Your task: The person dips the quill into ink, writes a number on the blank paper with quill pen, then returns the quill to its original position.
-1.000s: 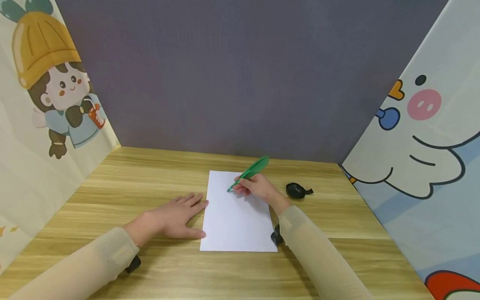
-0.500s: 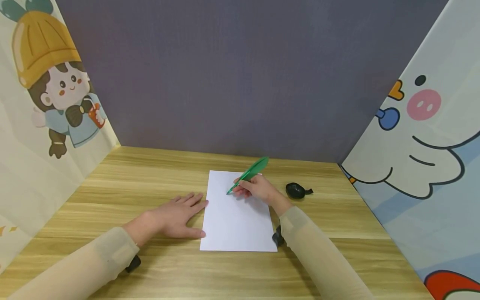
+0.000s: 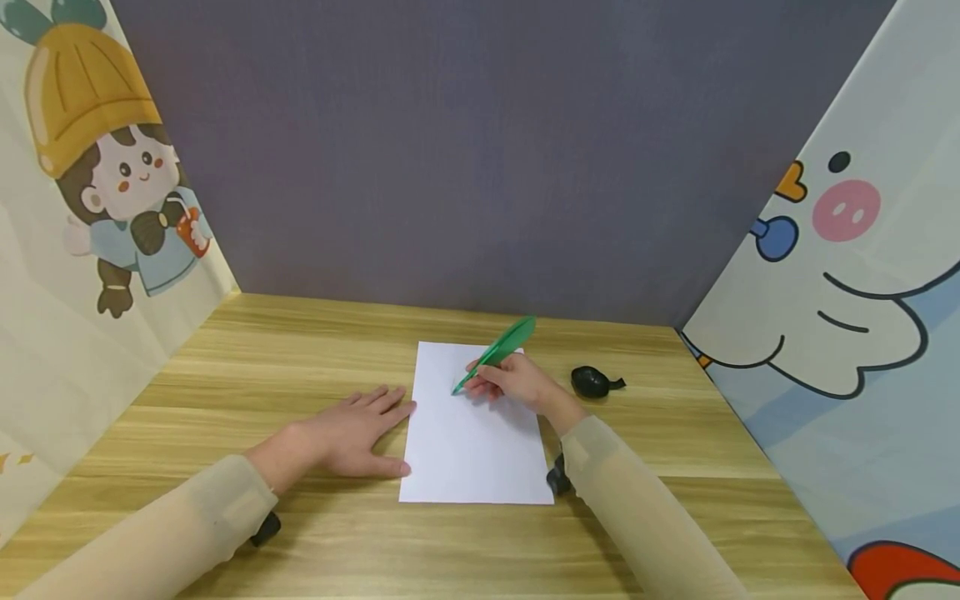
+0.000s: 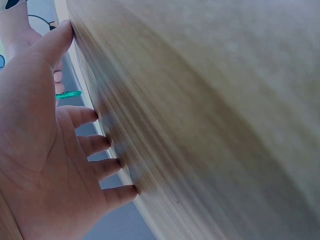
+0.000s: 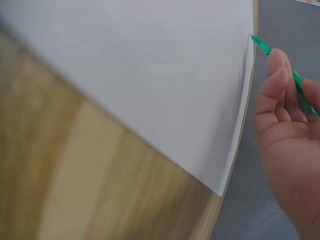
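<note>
A white sheet of paper [image 3: 472,458] lies on the wooden table in the head view. My right hand [image 3: 519,382] pinches a green feather pen [image 3: 507,342] between thumb and fingers, over the sheet's upper part. The pen slants, feather end up to the right, its tip at the paper. In the right wrist view the pen's green tip [image 5: 260,44] meets the sheet, with a faint thin line beside it. My left hand [image 3: 358,437] rests on the table with fingers spread, forefinger and thumb touching the sheet's left edge. The left wrist view shows its palm side.
A rounded black object with a short tail [image 3: 591,382] lies right of the paper. Black wrist devices [image 3: 266,529] show under both sleeves. A dark grey panel [image 3: 465,167] rises behind the table [image 3: 315,333], with cartoon-printed walls at both sides.
The right hand and feather pen have moved slightly toward me; the tip slid a short way down the paper. The left hand has stayed in place.
</note>
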### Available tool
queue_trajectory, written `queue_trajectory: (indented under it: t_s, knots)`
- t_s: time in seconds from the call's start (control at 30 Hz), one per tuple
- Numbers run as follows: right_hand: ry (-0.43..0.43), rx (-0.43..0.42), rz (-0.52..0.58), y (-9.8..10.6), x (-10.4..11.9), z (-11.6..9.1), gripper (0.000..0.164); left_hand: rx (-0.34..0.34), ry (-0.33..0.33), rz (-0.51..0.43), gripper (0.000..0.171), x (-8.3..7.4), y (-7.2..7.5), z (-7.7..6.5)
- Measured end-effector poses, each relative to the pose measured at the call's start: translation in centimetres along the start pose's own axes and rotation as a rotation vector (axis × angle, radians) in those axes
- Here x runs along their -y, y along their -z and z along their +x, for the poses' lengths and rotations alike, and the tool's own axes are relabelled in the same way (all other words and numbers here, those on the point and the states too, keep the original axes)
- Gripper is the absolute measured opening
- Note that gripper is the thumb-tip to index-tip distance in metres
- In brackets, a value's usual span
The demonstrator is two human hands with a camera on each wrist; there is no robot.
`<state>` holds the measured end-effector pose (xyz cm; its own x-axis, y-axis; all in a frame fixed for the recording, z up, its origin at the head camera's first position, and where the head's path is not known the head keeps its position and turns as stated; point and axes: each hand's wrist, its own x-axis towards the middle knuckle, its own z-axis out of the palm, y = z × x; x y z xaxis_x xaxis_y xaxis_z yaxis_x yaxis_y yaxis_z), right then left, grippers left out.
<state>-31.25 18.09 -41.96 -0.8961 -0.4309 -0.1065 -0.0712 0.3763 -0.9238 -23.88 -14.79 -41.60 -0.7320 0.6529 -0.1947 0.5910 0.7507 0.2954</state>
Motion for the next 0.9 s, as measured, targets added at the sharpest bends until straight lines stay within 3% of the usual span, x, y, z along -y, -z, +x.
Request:
queue_trajectory:
  t_s: [0.9]
  knots:
    - [0.029, 0.058, -0.006, -0.1, -0.1, -1.1, 0.036, 0.003, 0.003, -0.005, 0.107, 0.0, 0.0, 0.1]
